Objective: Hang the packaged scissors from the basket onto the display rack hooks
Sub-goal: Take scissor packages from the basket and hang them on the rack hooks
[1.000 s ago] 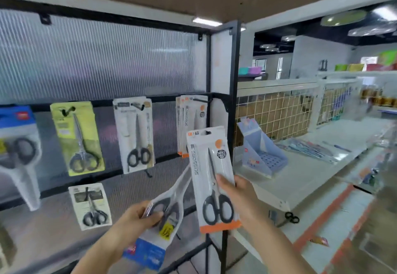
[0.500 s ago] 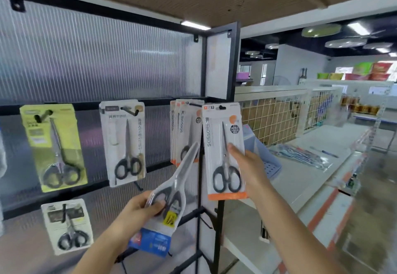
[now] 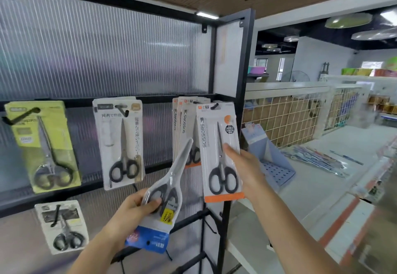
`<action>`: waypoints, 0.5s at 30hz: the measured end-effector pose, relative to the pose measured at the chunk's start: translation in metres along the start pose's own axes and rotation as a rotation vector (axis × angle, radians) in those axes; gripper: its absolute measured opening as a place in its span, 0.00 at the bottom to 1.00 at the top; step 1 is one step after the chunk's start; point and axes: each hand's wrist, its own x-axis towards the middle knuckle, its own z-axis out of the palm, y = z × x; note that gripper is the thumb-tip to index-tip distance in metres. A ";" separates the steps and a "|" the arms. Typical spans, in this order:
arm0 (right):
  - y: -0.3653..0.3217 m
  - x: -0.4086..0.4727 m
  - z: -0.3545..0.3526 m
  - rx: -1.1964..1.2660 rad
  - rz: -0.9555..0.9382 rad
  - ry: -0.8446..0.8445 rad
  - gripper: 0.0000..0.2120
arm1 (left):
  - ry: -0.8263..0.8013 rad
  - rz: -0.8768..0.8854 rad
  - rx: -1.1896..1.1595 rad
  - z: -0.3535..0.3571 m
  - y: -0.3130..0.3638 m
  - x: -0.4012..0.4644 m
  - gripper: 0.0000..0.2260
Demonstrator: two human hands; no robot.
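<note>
The right hand (image 3: 245, 170) pinches a white card pack with an orange bottom strip (image 3: 219, 151), printed "SCISSORS" down its left side and holding black-handled scissors. Its top hole sits right at a black hook (image 3: 214, 106) on the display rack (image 3: 242, 93), in front of a stack of matching packs (image 3: 184, 123) that also read "SCISSORS". Half a second ago this pack was lower and short of the hook; it has since risen to it (the view has edged closer too).

The left hand (image 3: 133, 211) grips a clear blister pack with a blue card base and yellow sticker (image 3: 163, 198) by the scissor handles, tip tilted up and right; its small print is unreadable.

Further left hang a white pack with Asian lettering (image 3: 120, 142), a yellow-green pack (image 3: 43, 145) and, lower, a small pack (image 3: 62, 226).

On the white shelf (image 3: 322, 177) to the right stands a blue cardboard display box (image 3: 272, 162); nothing can be made out inside it.
</note>
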 end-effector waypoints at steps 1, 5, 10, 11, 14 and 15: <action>0.002 0.001 0.000 -0.001 0.002 -0.007 0.07 | 0.003 0.004 0.012 -0.001 -0.001 0.002 0.05; 0.009 0.012 0.006 0.000 0.016 -0.049 0.08 | 0.012 0.008 0.020 -0.004 0.000 0.003 0.06; 0.013 0.032 0.019 -0.009 0.010 -0.112 0.09 | 0.079 0.025 0.009 -0.011 0.000 0.005 0.04; 0.013 0.035 0.022 -0.011 0.001 -0.124 0.08 | 0.090 0.038 0.029 -0.014 0.000 0.005 0.04; 0.018 0.052 0.033 -0.051 -0.044 -0.147 0.05 | 0.116 0.065 0.100 -0.025 -0.001 0.002 0.04; 0.018 0.056 0.037 -0.061 -0.047 -0.151 0.06 | 0.125 0.074 0.132 -0.029 0.000 0.000 0.04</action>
